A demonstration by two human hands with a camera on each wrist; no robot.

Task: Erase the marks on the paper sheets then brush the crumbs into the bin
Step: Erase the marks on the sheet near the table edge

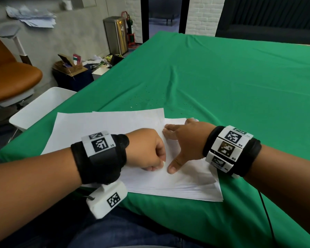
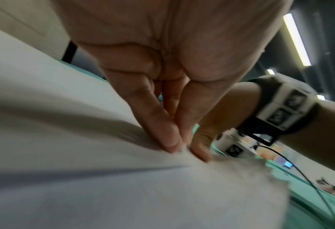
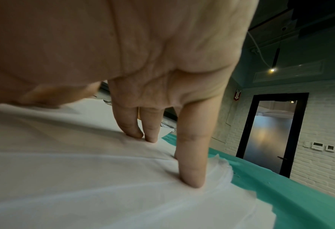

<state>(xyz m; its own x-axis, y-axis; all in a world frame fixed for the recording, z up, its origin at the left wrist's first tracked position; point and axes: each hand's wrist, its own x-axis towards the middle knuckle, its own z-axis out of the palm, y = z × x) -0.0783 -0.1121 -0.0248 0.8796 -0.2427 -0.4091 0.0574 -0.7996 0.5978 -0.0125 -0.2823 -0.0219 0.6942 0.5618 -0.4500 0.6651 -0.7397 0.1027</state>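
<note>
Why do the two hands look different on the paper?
The left hand is bunched, its fingers brought together in a pinch on the paper; the right hand is spread wide. The left touches at one spot; the right's fingers press straight down at several spots. Both rest on the same stack and wear wristbands.

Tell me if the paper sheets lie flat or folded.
Flat: the paper sheets lie spread in a loose, overlapping stack under both hands, no fold visible.
</note>
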